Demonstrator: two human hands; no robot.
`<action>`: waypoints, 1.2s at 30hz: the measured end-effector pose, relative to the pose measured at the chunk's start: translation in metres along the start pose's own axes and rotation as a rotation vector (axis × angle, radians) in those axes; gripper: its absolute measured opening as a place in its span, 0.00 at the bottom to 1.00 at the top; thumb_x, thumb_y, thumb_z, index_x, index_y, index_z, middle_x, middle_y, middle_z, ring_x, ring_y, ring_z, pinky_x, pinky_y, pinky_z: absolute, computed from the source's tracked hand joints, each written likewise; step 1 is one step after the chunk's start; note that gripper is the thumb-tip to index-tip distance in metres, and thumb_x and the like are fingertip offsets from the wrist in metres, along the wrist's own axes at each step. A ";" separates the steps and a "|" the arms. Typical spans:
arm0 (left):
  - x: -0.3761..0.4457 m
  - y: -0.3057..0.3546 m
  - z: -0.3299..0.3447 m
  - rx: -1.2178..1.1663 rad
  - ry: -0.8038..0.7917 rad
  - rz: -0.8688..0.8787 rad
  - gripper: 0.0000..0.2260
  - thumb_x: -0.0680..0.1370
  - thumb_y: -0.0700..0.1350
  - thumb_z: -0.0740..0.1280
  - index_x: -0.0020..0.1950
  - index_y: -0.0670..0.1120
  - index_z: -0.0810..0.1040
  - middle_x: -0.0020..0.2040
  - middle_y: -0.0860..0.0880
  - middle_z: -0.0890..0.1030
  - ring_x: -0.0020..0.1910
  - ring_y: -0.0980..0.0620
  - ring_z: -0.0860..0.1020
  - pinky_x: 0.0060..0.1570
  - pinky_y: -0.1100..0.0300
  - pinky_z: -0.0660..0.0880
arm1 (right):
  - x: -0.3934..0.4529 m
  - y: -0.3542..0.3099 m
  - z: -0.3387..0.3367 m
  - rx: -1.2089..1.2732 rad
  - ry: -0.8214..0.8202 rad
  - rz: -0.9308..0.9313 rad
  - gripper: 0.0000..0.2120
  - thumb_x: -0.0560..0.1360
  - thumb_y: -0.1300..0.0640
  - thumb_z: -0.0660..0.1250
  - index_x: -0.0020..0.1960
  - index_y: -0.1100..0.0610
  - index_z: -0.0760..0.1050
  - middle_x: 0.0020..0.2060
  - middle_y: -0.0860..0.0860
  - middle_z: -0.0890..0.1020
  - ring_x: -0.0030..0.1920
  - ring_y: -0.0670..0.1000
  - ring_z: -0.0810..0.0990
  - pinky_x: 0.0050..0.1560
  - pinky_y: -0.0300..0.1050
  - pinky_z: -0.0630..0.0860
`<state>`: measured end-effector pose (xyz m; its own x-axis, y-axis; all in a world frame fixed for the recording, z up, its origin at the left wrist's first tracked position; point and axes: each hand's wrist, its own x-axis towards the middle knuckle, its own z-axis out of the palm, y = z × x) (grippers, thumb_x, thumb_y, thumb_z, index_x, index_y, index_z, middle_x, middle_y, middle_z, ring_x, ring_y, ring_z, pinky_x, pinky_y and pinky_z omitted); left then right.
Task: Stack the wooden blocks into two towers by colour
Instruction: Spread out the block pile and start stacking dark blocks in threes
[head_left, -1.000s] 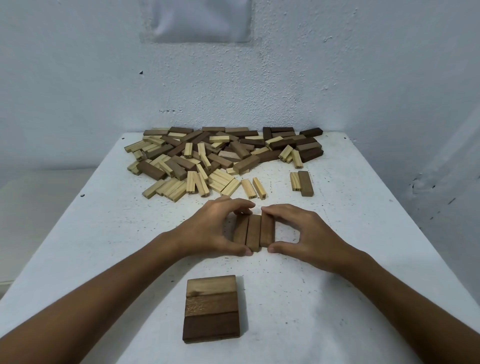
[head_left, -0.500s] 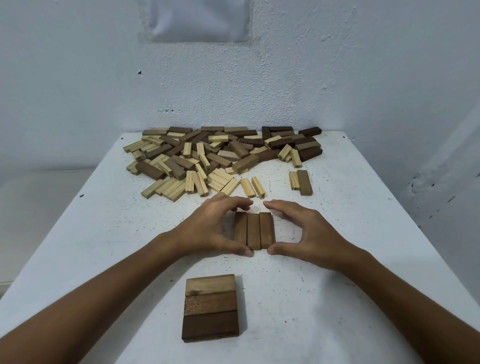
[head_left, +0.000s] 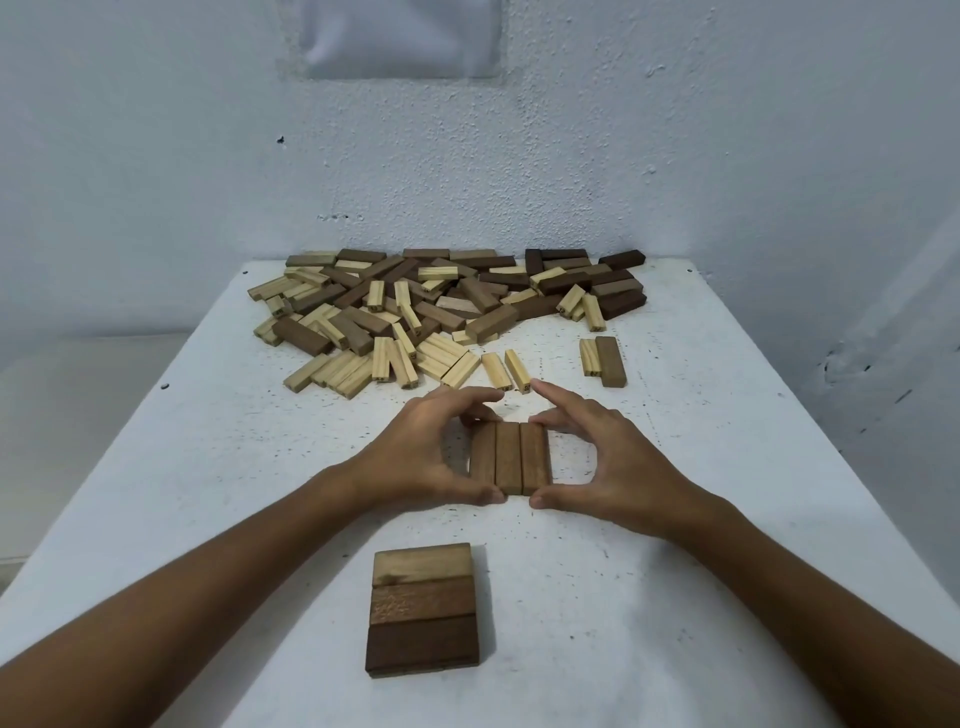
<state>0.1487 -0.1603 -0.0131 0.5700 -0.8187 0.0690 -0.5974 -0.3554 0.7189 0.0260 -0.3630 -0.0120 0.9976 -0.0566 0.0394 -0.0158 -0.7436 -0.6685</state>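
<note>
Both hands, left and right, pinch three side-by-side dark blocks on the table.

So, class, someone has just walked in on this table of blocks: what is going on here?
A person is squaring up a row of three dark blocks with both hands, the left hand and right hand pinching it between thumbs and fingers. Nearer the person sits a finished dark layer of three crosswise blocks. A mixed pile of light and dark blocks waits at the far end of the white table. No light tower is started.
</note>
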 end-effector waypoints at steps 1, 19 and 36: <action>0.000 0.000 0.000 -0.004 0.001 -0.005 0.40 0.60 0.61 0.78 0.68 0.64 0.63 0.60 0.59 0.74 0.60 0.64 0.71 0.57 0.62 0.73 | 0.000 0.000 0.001 0.001 0.005 0.002 0.49 0.64 0.44 0.79 0.72 0.32 0.50 0.70 0.41 0.70 0.65 0.38 0.63 0.65 0.41 0.60; -0.055 0.043 -0.034 0.054 0.105 0.058 0.41 0.59 0.64 0.73 0.69 0.52 0.69 0.57 0.56 0.78 0.57 0.67 0.72 0.48 0.77 0.66 | -0.018 -0.054 -0.005 0.092 0.026 -0.165 0.48 0.63 0.49 0.81 0.75 0.39 0.57 0.61 0.45 0.78 0.65 0.44 0.72 0.66 0.49 0.71; -0.132 0.050 -0.018 0.028 0.132 -0.055 0.38 0.57 0.64 0.74 0.65 0.61 0.69 0.56 0.58 0.78 0.56 0.65 0.73 0.49 0.78 0.65 | -0.060 -0.080 0.032 0.064 -0.055 -0.202 0.46 0.63 0.47 0.80 0.71 0.32 0.57 0.61 0.42 0.76 0.62 0.37 0.70 0.63 0.41 0.70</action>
<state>0.0536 -0.0618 0.0264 0.6704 -0.7320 0.1213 -0.5778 -0.4124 0.7043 -0.0307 -0.2791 0.0156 0.9823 0.1268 0.1377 0.1870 -0.6923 -0.6970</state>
